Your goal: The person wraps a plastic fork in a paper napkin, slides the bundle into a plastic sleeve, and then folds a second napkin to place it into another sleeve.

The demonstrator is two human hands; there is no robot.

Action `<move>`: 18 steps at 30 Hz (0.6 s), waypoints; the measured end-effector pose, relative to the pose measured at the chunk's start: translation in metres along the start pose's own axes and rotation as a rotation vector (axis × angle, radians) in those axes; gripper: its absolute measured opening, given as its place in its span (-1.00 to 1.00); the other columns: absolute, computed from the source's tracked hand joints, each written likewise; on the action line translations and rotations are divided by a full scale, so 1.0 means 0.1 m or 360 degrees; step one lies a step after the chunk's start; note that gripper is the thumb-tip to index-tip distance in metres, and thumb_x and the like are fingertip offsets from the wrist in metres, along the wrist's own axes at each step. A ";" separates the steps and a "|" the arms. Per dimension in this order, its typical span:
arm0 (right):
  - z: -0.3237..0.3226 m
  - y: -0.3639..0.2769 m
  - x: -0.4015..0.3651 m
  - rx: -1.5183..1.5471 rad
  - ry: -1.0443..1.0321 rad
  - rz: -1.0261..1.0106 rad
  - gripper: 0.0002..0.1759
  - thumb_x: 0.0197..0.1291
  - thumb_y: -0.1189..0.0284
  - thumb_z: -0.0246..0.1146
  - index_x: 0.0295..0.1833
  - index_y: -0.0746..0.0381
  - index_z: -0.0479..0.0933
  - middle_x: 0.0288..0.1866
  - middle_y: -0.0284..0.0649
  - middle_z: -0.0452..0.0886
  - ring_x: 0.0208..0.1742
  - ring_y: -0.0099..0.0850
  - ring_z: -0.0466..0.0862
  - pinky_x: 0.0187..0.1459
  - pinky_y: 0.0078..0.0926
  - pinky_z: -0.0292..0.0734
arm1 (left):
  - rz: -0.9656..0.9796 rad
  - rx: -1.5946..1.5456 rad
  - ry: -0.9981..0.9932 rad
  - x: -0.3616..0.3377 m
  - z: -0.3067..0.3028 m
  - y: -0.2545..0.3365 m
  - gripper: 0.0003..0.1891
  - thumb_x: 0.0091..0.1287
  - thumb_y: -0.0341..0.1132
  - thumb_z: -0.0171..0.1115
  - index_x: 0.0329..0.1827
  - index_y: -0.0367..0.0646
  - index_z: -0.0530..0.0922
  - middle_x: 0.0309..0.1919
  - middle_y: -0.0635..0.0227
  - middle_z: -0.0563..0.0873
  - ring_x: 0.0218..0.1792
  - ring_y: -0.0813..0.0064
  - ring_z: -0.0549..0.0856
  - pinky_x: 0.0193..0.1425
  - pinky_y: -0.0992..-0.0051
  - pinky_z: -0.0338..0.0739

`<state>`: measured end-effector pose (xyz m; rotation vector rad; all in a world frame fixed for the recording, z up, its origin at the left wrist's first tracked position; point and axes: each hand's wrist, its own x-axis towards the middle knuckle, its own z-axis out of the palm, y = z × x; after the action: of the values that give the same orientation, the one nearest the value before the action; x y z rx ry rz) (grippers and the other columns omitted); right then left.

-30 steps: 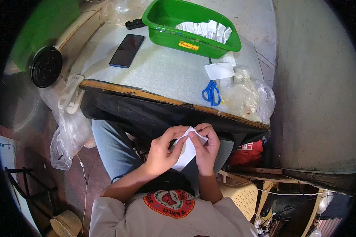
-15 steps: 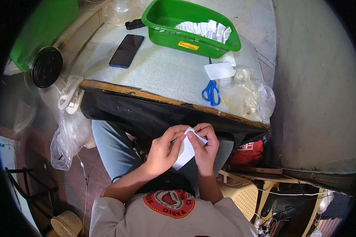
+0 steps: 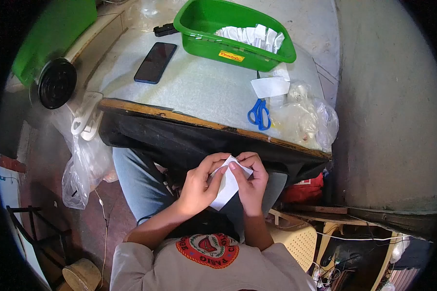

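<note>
Above my lap, just below the table edge, a partly folded piece of white paper [image 3: 226,186] is pinched between both hands. My left hand [image 3: 199,183] grips its upper left side with thumb and fingers. On the upper right side, my right hand [image 3: 252,182] presses its thumb flat on the paper, the fingers curled behind. The paper's lower end hangs free between my palms. Blue-handled scissors [image 3: 260,115] lie on the table ahead, their blades partly under a loose white paper piece [image 3: 270,88].
A green basin [image 3: 204,46] holding several white folded pieces [image 3: 245,35] stands on the table [image 3: 194,87]. Left of it lies a dark phone [image 3: 155,63]. Clear plastic bags [image 3: 306,119] rest at the right. A small fan [image 3: 57,83] is at the left edge.
The paper's folded top has shifted slightly under my thumbs, and its point now shows between my fingertips. Both hands keep nearly the same place and grip.
</note>
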<state>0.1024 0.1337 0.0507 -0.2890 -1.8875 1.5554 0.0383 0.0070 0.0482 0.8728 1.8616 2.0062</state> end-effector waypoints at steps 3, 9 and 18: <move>0.01 0.00 0.00 -0.0003 0.0003 0.0000 -0.79 0.16 0.67 0.36 -0.29 0.30 0.42 -0.16 -0.23 0.53 -0.11 -0.54 0.49 -0.01 -0.59 0.39 | 0.0001 0.0003 -0.0005 0.00 0.00 -0.03 -0.72 0.44 -0.56 0.12 0.19 -0.36 0.49 -0.09 0.08 0.77 -0.04 0.45 0.75 -0.02 0.53 0.60; -0.02 0.05 -0.01 -0.0051 0.0010 -0.0021 -0.79 0.13 0.69 0.39 -0.29 0.31 0.46 -0.16 -0.23 0.55 -0.13 -0.54 0.54 -0.07 -0.61 0.45 | 0.0039 0.0018 0.0007 0.00 0.01 -0.03 -0.72 0.44 -0.56 0.10 0.18 -0.35 0.51 -0.10 0.02 0.76 -0.02 0.30 0.79 -0.04 0.45 0.64; 0.00 0.05 0.00 -0.0041 0.0014 -0.0033 -0.79 0.15 0.68 0.39 -0.28 0.31 0.45 -0.16 -0.23 0.54 -0.14 -0.54 0.53 -0.08 -0.61 0.45 | 0.0021 0.0069 -0.0012 0.00 0.00 0.00 -0.77 0.46 -0.54 0.10 0.13 -0.39 0.54 -0.13 0.10 0.78 -0.06 0.46 0.76 0.00 0.51 0.60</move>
<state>0.1015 0.1350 0.0457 -0.2859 -1.8993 1.5148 0.0382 0.0068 0.0479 0.9054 1.9066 1.9742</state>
